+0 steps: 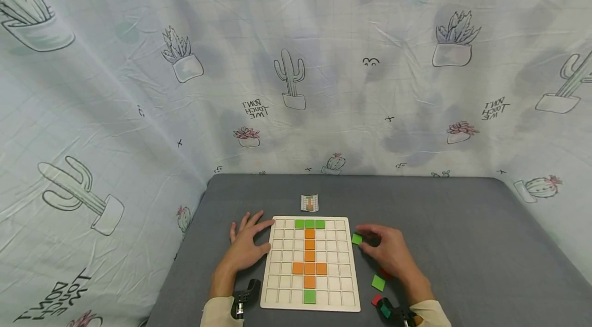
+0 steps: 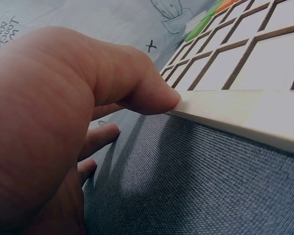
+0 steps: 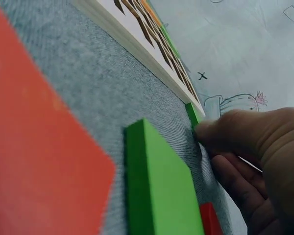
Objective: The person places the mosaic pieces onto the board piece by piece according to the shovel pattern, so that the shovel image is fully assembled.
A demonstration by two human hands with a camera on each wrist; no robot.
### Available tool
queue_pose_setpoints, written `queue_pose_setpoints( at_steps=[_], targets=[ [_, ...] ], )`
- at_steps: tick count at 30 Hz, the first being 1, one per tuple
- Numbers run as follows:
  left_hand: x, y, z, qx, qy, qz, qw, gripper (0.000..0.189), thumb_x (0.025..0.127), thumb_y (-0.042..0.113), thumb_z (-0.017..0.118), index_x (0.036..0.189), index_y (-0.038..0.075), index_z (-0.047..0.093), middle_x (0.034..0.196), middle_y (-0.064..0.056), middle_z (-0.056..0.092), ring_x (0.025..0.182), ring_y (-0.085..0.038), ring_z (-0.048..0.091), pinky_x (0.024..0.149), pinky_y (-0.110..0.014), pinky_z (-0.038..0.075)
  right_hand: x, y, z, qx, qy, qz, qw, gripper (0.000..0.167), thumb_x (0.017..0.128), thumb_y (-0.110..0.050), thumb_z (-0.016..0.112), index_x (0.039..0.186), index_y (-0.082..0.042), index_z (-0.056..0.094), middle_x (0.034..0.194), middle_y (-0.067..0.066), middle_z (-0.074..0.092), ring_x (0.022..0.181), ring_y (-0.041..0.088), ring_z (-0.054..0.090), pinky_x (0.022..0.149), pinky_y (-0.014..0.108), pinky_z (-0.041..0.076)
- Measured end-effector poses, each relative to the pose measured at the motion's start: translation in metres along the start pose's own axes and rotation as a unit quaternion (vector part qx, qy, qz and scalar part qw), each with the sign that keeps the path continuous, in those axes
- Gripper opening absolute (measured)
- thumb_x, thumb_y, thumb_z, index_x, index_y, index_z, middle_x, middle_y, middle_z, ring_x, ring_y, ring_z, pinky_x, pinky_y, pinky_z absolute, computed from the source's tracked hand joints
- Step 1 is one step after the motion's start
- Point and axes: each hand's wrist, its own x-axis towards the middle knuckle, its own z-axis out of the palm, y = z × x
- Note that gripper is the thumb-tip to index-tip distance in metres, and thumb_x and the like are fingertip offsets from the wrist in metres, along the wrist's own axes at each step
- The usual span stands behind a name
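Observation:
A pale wooden grid board [image 1: 333, 296] lies on the table. Three green tiles [image 1: 310, 224] fill part of its top row, several orange tiles [image 1: 310, 256] form a cross shape below, and one green tile [image 1: 309, 296] sits in the bottom row. With thumb and forefinger spread, my left hand [image 1: 245, 251] touches the board's left edge; the thumb [image 2: 154, 93] presses that edge in the left wrist view. My right hand [image 1: 388, 249] pinches a loose green tile [image 1: 356, 238] just beside the board's right edge, its far side partly hidden by the thumb in the right wrist view.
Under and near the right forearm lie another green tile [image 1: 378, 283] and red tiles [image 1: 376, 300], partly covered by the arm and wrist camera. Behind the board is a small pattern card [image 1: 309, 203]. A cactus-print curtain [image 1: 342, 111] hangs around the grey table [image 1: 453, 224].

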Motion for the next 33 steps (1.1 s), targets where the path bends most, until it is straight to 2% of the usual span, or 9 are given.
queue_pose_setpoints(
  at_steps=[7,12,18,26,33],
  targets=[
    [0.000,-0.001,-0.001,0.000,-0.007,0.000,1.0000,0.062,0.090,0.010,0.076,0.150,0.018,0.069,0.175,-0.017,0.040,0.168,-0.050,0.014,0.128,-0.077,-0.009,0.000,0.000,0.000,0.003,0.006,-0.012,0.9999,0.040,0.087,-0.003,0.089,0.124,-0.015,0.082,0.117,-0.002,0.083,0.102,0.017,0.079,0.087,0.036,0.065],
    [0.001,-0.001,-0.003,-0.002,-0.010,0.006,0.9999,0.061,0.091,0.010,0.075,0.151,0.018,0.069,0.175,-0.018,0.039,0.168,-0.050,0.013,0.127,-0.077,-0.009,0.000,0.000,-0.001,-0.005,0.005,-0.026,0.9996,0.042,0.086,-0.003,0.090,0.126,-0.015,0.082,0.119,-0.001,0.083,0.102,0.019,0.080,0.089,0.040,0.065],
    [0.001,-0.002,-0.003,0.002,-0.004,0.007,1.0000,0.061,0.090,0.010,0.076,0.150,0.017,0.069,0.175,-0.019,0.041,0.168,-0.051,0.015,0.127,-0.077,-0.008,0.002,-0.001,0.000,-0.007,-0.007,-0.024,0.9997,0.042,0.088,-0.001,0.087,0.127,-0.016,0.082,0.120,-0.002,0.083,0.105,0.019,0.079,0.092,0.043,0.065],
    [0.001,-0.001,-0.003,-0.001,-0.010,0.004,0.9999,0.061,0.091,0.010,0.075,0.151,0.017,0.069,0.176,-0.017,0.039,0.169,-0.049,0.013,0.128,-0.076,-0.009,0.001,-0.002,-0.003,-0.006,0.002,-0.018,0.9998,0.038,0.087,-0.001,0.088,0.121,-0.017,0.084,0.112,-0.005,0.083,0.100,0.016,0.078,0.087,0.036,0.064],
    [0.001,-0.003,-0.003,0.002,-0.006,0.006,1.0000,0.061,0.090,0.010,0.075,0.150,0.018,0.069,0.175,-0.018,0.040,0.168,-0.050,0.014,0.127,-0.077,-0.008,-0.004,-0.008,-0.011,0.006,0.005,-0.009,0.9999,0.036,0.088,-0.004,0.089,0.121,-0.017,0.084,0.112,-0.006,0.083,0.100,0.015,0.078,0.086,0.034,0.064]
  ],
)
